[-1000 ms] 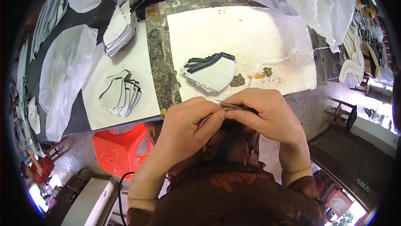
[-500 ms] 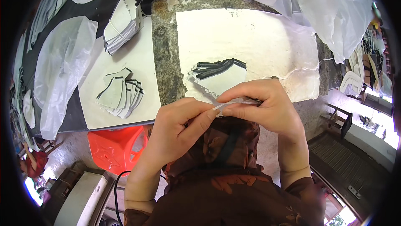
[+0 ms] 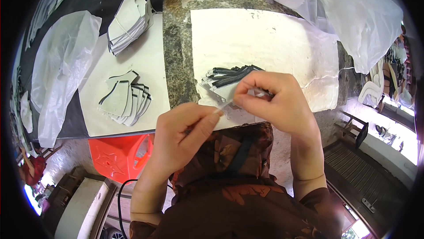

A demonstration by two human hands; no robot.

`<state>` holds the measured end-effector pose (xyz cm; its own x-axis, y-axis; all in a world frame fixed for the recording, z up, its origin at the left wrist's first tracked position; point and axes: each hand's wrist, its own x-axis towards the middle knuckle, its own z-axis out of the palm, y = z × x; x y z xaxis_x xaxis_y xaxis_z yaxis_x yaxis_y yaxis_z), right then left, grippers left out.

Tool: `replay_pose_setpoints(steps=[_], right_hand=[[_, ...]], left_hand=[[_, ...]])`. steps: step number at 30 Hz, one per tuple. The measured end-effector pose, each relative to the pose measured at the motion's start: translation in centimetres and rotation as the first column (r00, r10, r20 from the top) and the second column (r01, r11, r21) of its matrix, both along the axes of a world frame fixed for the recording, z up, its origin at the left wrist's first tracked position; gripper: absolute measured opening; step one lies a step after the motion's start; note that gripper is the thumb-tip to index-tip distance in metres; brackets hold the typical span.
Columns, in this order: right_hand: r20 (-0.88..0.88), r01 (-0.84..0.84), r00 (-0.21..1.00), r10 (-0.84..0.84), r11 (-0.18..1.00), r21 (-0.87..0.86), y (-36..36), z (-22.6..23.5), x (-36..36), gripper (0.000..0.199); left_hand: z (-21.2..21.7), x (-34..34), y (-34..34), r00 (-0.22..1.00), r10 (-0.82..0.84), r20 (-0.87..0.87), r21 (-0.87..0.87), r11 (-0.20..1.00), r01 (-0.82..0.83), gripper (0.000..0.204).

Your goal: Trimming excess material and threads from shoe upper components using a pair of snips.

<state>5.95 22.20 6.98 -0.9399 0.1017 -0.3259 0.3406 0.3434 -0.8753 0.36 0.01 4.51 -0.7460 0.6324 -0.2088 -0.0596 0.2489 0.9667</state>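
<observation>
My left hand (image 3: pixel 183 130) is closed, its thumb and forefinger pinching one end of a thin whitish strip (image 3: pixel 226 106). Higher and to the right, my right hand (image 3: pixel 276 102) is closed on the same strip, which slants between the two hands. A pale bit also shows inside the curl of my right fingers; what it is I cannot make out. Just beyond my right hand lies a fanned stack of white pieces with black edges (image 3: pixel 226 79), partly covered by that hand. It rests on a large white sheet (image 3: pixel 265 35) near the table's front edge.
At left, more black-edged white pieces (image 3: pixel 126 98) lie fanned on a white board (image 3: pixel 95 122). Behind them stands a tied bundle of pieces (image 3: pixel 128 22). Clear plastic bags (image 3: pixel 62 71) lie at the left and far right. A red plastic stool (image 3: pixel 115 159) stands below the table's edge.
My hands have moved apart. The right hand rose slightly up and away, while the left shifted a little left, with the strip now stretched across the gap.
</observation>
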Motion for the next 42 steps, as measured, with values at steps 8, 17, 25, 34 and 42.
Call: replay_pose_setpoints(steps=[8,17,25,34,42], right_hand=[[0.014,-0.083,0.997,0.081,0.975,0.208,0.6,-0.7,-1.9,0.014],[-0.023,-0.115,0.992,0.125,0.956,0.268,0.7,-1.0,-2.4,0.016],[-0.081,-0.101,0.988,0.131,0.949,0.3,0.4,-1.5,-2.1,0.015],[-0.102,-0.038,0.992,0.071,0.956,0.292,-0.1,-1.8,-1.7,0.014],[-0.11,-0.047,0.99,0.083,0.954,0.295,0.1,-1.9,-1.6,0.014]], left_hand=[[-2.1,0.4,-1.2,0.836,-0.031,-0.548,-0.085,0.996,-0.019,0.018],[-2.9,0.3,0.3,0.533,-0.06,-0.844,-0.123,0.989,-0.084,0.036],[-3.9,-0.2,1.3,0.522,-0.07,-0.85,-0.138,0.986,-0.091,0.035],[-3.9,0.3,1.4,0.454,-0.027,-0.89,-0.106,0.983,-0.149,0.034],[-3.9,0.5,1.0,0.485,-0.085,-0.871,-0.16,0.98,-0.115,0.028]])
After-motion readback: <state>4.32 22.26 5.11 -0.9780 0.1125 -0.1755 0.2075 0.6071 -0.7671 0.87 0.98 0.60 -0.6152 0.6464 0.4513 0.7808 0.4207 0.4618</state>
